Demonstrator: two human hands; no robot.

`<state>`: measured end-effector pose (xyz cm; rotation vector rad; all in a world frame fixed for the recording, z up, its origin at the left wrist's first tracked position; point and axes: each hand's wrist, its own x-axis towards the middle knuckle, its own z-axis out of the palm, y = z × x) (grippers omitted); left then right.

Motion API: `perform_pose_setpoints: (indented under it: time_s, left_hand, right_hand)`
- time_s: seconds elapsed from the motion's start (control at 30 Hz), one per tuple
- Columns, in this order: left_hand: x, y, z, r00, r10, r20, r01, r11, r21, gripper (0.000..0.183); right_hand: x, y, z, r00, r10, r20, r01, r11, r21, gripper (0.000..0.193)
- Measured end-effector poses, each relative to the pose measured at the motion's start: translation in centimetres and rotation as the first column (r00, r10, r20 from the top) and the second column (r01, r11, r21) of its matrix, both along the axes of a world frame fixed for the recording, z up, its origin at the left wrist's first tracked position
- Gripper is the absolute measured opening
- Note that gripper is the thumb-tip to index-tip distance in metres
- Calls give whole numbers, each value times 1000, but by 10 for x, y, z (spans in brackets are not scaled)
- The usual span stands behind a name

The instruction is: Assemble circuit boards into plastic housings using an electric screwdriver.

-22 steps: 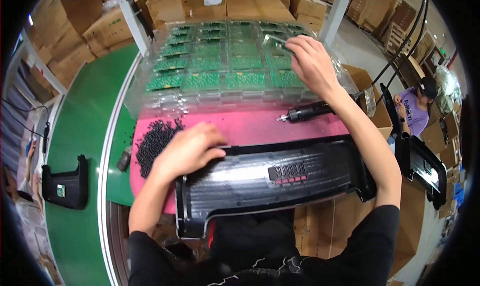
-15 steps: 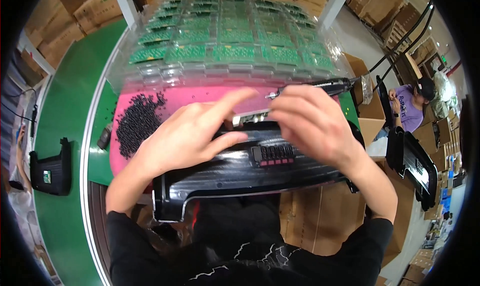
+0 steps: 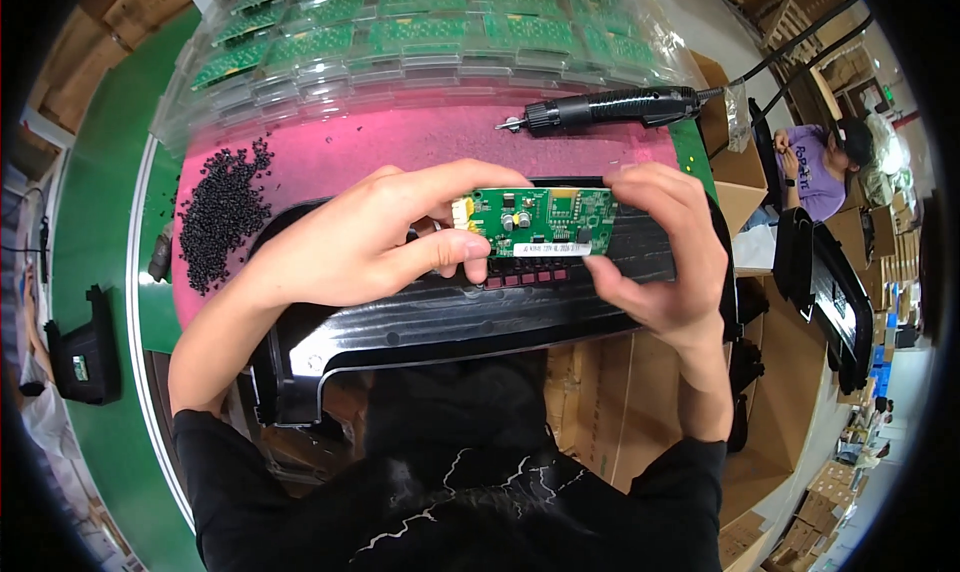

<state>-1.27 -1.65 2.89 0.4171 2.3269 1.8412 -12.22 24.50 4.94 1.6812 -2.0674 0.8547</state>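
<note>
A green circuit board with a white label strip and a pale connector is held face up above a glossy black plastic housing. My left hand grips its left end, thumb below and fingers along the connector side. At the opposite end, my right hand holds the right edge between its thumb and fingers. Beneath the board, a row of small dark red blocks shows on the housing; the board hides part of it.
Black screws lie heaped on the pink mat. A black electric screwdriver rests behind the board. Clear trays of green boards stand at the back. Another person sits at right, near more black housings.
The board, seen nearly edge-on before, now shows its component face. My right hand has moved from above it to its right end. The whole view has shifted somewhat.
</note>
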Motion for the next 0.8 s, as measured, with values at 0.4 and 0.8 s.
perform_pose_setpoints:
  time_s: [0.4,0.8]
  left_hand:
    - [4,15,-30,976,7,-217,-126,832,-541,59]
    - [3,16,-33,965,-27,-261,-135,801,-583,57]
  right_hand:
    - [-8,14,-44,829,-115,547,-35,966,255,54]
    - [-6,9,-43,833,-170,527,0,952,307,53]
